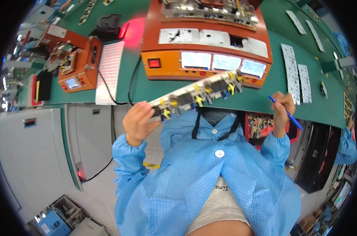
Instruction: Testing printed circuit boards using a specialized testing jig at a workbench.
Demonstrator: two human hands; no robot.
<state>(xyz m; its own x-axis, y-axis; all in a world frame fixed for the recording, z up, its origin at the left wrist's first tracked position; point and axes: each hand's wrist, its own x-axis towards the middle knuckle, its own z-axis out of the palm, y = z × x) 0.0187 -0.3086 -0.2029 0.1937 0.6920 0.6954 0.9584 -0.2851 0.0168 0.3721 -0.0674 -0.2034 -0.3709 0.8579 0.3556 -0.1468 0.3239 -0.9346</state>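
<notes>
My left hand (140, 121) grips one end of a long circuit board strip (198, 91), which carries yellow transformers, dark blocks and other parts. The strip slants up to the right, held above the front edge of the bench, its far end in front of the orange test machine (206, 72). In my right hand (284, 110) is a blue pen (294, 120), held between the fingers at the bench's front edge, to the right of the strip. The two hands are well apart.
A smaller orange tester (78, 76) and a printed label sheet (109, 70) lie left on the green bench (279, 88). White panels (290, 72) rest at the right. A red bin (259, 122) with boards sits below the edge. Black cables (103, 78) cross the bench. Another person's sleeve (346, 145) shows far right.
</notes>
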